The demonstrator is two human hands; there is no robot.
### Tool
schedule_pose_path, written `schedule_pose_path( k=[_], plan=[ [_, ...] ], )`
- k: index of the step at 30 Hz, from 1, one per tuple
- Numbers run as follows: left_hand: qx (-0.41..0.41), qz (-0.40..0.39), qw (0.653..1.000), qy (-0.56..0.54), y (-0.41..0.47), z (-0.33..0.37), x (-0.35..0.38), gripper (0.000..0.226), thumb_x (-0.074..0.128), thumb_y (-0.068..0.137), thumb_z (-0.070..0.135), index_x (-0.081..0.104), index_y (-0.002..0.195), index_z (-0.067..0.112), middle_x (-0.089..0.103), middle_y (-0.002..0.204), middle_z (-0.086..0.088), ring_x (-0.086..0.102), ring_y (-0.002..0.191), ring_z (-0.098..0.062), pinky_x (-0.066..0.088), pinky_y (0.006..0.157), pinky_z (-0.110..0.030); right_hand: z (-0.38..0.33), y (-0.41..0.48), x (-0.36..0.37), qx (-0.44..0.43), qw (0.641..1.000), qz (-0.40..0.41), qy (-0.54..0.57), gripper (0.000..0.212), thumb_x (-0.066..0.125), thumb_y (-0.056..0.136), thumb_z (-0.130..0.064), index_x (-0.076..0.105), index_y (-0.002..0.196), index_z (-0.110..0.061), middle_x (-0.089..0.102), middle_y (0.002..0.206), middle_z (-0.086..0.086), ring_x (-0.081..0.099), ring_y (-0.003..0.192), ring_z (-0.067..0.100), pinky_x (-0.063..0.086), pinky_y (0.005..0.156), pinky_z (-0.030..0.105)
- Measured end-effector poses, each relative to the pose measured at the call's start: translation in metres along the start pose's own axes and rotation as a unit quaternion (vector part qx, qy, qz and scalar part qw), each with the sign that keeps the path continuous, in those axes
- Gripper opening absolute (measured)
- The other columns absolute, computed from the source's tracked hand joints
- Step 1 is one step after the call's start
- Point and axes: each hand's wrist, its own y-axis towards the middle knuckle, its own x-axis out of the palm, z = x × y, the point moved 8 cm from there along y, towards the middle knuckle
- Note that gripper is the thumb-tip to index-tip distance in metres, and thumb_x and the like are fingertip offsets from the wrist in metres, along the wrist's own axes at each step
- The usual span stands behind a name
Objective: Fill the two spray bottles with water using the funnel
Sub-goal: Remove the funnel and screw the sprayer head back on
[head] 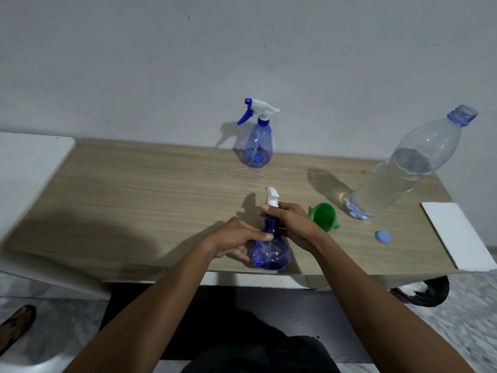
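Two spray bottles, both with heads on. The near spray bottle (271,251) stands at the front edge of the table (134,189). Left hand (236,238) is wrapped round its body, and right hand (293,224) is curled round the neck just below the white spray head (272,196). This looks like the twist step at the collar, but I can't tell loosening from tightening, and the blue plastic is too dark to read a fill level.

The far spray bottle (258,146) sits untouched at the back by the wall. The green funnel (322,215) lies on its side just right of the right hand. The water bottle (403,170) is open and part full, with its cap (383,236) on the table nearby.

If the head is coming off, the next move needs the funnel seated upright in the neck and one hand steadying the bottle before pouring.
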Motion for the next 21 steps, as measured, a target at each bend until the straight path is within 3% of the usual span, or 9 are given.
schedule_pose_path(
  k=[6, 11, 14, 17, 21],
  plan=[
    [-0.003, -0.003, 1.0, 0.008, 0.0, 0.001, 0.001, 0.035, 0.08, 0.083, 0.026, 0.073, 0.112, 0.008, 0.077, 0.1, -0.016, 0.077, 0.086, -0.028, 0.063, 0.079, -0.039, -0.001, 0.001, -0.003, -0.007, 1.0, 0.002, -0.016, 0.037, 0.077, 0.087, -0.032, 0.071, 0.106, -0.001, 0.072, 0.085, 0.002, 0.063, 0.075, 0.014, 0.051, 0.074, 0.029],
    [0.006, 0.008, 1.0, 0.023, -0.001, 0.004, -0.001, 0.038, 0.083, 0.08, 0.03, 0.074, 0.112, 0.012, 0.078, 0.098, -0.014, 0.077, 0.088, -0.029, 0.062, 0.084, -0.041, -0.003, 0.002, -0.005, -0.013, 1.0, -0.007, -0.012, 0.043, 0.08, 0.085, -0.028, 0.068, 0.118, -0.002, 0.073, 0.095, 0.007, 0.066, 0.084, 0.017, 0.053, 0.085, 0.037],
    [0.029, 0.042, 0.998, 0.025, 0.002, 0.013, -0.006, 0.028, 0.086, 0.076, 0.03, 0.076, 0.1, 0.021, 0.079, 0.093, -0.008, 0.077, 0.086, -0.022, 0.063, 0.081, -0.039, -0.012, 0.003, -0.015, -0.035, 0.999, 0.032, 0.003, 0.046, 0.086, 0.08, -0.018, 0.058, 0.114, -0.006, 0.074, 0.1, 0.014, 0.07, 0.083, 0.023, 0.057, 0.086, 0.043],
    [0.064, 0.092, 0.993, 0.047, 0.011, 0.027, -0.011, 0.023, 0.088, 0.073, 0.032, 0.074, 0.09, 0.029, 0.079, 0.093, 0.0, 0.076, 0.087, -0.015, 0.063, 0.081, -0.037, -0.032, 0.005, -0.025, -0.079, 0.995, 0.057, -0.004, 0.038, 0.086, 0.078, -0.008, 0.056, 0.102, -0.006, 0.067, 0.091, 0.018, 0.069, 0.081, 0.027, 0.06, 0.079, 0.041],
    [0.106, 0.141, 0.984, 0.003, 0.033, 0.047, -0.018, 0.066, 0.092, 0.068, 0.03, 0.067, 0.126, 0.012, 0.074, 0.118, -0.001, 0.073, 0.101, -0.014, 0.061, 0.089, -0.042, -0.063, 0.017, -0.046, -0.128, 0.988, 0.091, -0.003, 0.024, 0.084, 0.078, -0.002, 0.063, 0.089, -0.005, 0.059, 0.087, 0.019, 0.063, 0.085, 0.029, 0.057, 0.089, 0.05]
  ],
)
